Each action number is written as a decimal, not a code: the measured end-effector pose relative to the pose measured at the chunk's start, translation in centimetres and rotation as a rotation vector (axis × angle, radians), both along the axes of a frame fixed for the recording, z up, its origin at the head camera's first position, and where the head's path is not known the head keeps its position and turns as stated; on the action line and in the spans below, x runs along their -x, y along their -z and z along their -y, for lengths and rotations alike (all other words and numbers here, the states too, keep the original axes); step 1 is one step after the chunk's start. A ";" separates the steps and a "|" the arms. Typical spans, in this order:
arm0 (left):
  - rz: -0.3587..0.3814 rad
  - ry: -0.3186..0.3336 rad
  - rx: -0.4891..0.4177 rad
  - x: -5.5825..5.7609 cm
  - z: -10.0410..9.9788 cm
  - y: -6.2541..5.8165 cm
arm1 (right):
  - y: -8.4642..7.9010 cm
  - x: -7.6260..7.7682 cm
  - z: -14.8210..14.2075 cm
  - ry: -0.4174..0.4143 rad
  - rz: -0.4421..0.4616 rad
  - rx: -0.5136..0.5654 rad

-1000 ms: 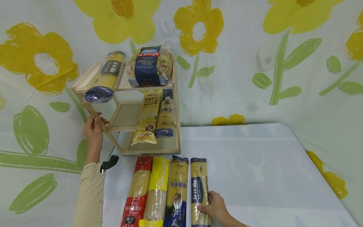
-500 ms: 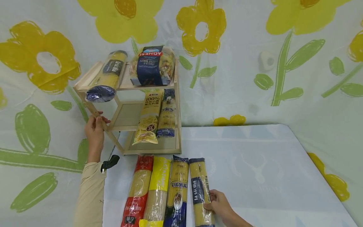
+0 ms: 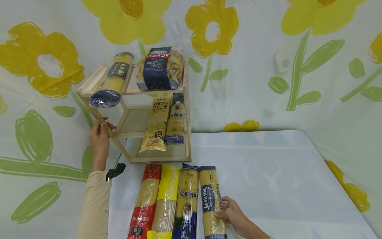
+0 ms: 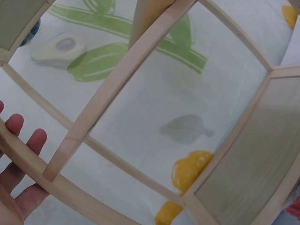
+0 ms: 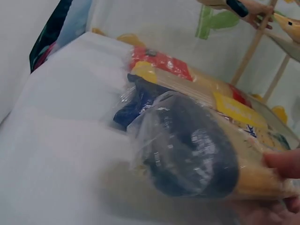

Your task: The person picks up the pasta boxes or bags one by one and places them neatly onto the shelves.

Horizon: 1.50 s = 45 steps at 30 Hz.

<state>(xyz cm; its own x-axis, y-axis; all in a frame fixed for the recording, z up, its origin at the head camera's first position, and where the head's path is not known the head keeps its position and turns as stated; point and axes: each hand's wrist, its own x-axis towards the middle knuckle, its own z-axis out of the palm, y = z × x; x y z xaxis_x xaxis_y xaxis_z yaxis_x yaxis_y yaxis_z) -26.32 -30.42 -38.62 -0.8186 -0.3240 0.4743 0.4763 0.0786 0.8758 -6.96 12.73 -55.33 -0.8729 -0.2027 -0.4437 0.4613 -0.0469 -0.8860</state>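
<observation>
My left hand (image 3: 100, 135) grips the front left post of a wooden shelf rack (image 3: 132, 160); in the left wrist view, the fingers of the left hand (image 4: 18, 171) lie around that pale post. On the right, my right hand (image 3: 234, 214) holds a blue-ended la sicilia spaghetti pack (image 3: 210, 196) by its right side, thumb on top. The right wrist view shows the pack's dark wrapped end (image 5: 192, 150) over the white table. Beside it, side by side, lie an ankara pasta pack (image 3: 187, 192), a yellow pasta pack (image 3: 167, 186) and a red pasta pack (image 3: 146, 192).
On the rack's top lie another la sicilia pack (image 3: 114, 76) and an AGNESI pasta bag (image 3: 161, 69). A yellow noodle pack (image 3: 156, 122) and a second ankara pack (image 3: 175, 122) lean on the shelf below. The table (image 3: 268, 186) extends right; a flower-patterned curtain (image 3: 250, 66) hangs behind.
The right hand has rolled and slightly tilted the la sicilia pack, its near end shifting right and more of its side lettering showing. The left hand has kept its grip on the rack.
</observation>
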 end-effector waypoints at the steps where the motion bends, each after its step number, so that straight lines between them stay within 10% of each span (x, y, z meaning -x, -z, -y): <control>1: 0.000 0.000 -0.001 0.0 0.0 0.0 | -0.1 0.0 -0.1 0.007 0.004 0.036; 17: -0.026 -0.007 0.020 0.0 0.0 0.0 | -5.6 -0.6 -0.9 0.023 -0.096 0.251; 45: 0.013 -0.023 0.070 -0.2 0.1 0.0 | -13.9 -1.9 0.6 -0.083 -0.258 0.307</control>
<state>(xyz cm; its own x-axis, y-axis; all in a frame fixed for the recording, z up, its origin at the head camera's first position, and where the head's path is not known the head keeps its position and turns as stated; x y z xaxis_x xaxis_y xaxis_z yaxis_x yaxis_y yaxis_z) -26.15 -30.50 -38.60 -0.8174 -0.3090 0.4862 0.4626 0.1508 0.8736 -5.05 12.10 -41.48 -0.9229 -0.3659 -0.1200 0.2387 -0.2991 -0.9239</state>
